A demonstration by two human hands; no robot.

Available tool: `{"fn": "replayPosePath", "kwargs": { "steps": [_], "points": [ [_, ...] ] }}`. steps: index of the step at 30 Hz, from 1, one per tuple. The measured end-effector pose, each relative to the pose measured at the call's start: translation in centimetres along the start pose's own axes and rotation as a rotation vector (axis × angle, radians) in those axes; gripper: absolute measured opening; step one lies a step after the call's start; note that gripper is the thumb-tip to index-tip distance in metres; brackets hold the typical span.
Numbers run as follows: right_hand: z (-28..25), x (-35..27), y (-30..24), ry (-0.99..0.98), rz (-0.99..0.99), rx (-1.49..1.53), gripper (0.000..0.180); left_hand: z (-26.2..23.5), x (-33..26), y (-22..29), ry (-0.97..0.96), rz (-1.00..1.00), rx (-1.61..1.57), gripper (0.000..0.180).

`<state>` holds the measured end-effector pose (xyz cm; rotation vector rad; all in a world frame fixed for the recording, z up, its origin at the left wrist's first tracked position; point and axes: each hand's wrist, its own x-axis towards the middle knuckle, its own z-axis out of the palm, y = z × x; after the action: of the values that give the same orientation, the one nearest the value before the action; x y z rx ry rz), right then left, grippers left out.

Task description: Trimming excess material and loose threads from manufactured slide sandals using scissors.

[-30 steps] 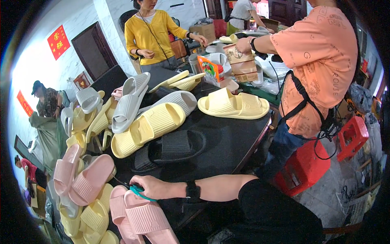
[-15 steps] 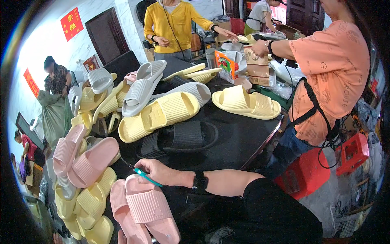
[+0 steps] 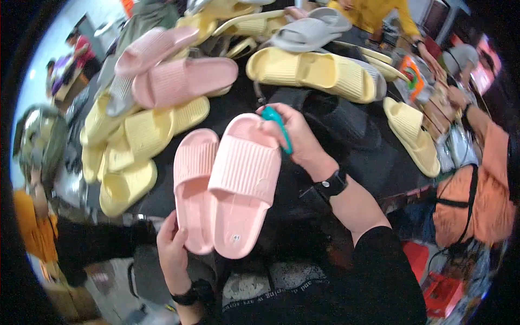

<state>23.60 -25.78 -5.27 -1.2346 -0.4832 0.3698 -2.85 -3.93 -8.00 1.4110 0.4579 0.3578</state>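
A pair of pink ribbed slide slippers lies side by side in front of me, toe ends away from me. My left hand is closed at the outer heel edge of the left pink slipper, with its fingertips partly hidden. My right hand is closed around a teal-handled tool with a thin dark tip. Its thumb lies over the toe end of the right pink slipper, which overlaps the left one. The tool's exact kind does not show.
Yellow slippers, more pink slippers and grey ones pile up on the black table. Black slippers lie right of my right hand, a single yellow slipper farther right. A person in orange stands at the right.
My view has turned and tilted down toward the pink pair. My left hand has come into view at the left slipper's heel. My right hand, still with the teal-handled tool, now overlaps the right slipper's toe.
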Motion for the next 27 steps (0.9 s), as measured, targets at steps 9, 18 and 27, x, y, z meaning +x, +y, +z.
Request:
{"fn": "replayPosePath", "kwargs": {
  "steps": [9, 18, 27],
  "points": [
    [0.6, 0.4, 2.7, -0.070, 0.071, -0.136, 0.039, -0.2, -2.3, -1.7, 0.012, -0.103, -0.231, 0.061],
    [-0.3, 1.5, 3.2, -0.014, 0.024, -0.101, 0.031, -0.7, -3.2, -1.7, -0.187, -0.170, -0.415, 0.050],
    [0.9, 0.2, 0.4, 0.212, -0.145, -0.064, 0.045, -1.2, -4.4, -1.6, -0.204, 0.013, -0.382, 0.056]
  ]
}}
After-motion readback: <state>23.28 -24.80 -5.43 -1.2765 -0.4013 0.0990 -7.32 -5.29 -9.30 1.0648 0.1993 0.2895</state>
